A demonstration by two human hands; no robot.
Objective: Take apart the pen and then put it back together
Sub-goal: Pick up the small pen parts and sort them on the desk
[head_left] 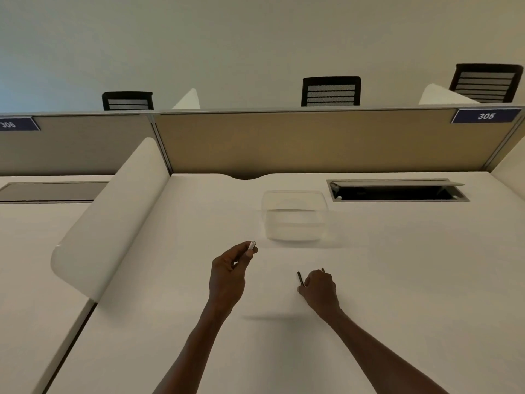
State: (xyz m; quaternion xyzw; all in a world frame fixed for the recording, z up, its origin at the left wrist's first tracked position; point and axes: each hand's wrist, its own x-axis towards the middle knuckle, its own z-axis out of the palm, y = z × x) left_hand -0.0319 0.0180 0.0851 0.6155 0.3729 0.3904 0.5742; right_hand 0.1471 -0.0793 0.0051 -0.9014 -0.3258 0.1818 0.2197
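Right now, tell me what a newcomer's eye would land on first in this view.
The two hands over the white desk draw the eye: the left hand holds up a white pen barrel, while the right hand rests on the desk by a thin dark rod. Just beyond them sits a clear plastic container, and a navy "305" sign marks the partition at far right.

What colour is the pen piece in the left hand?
White, a tube pinched in the left hand; head view.
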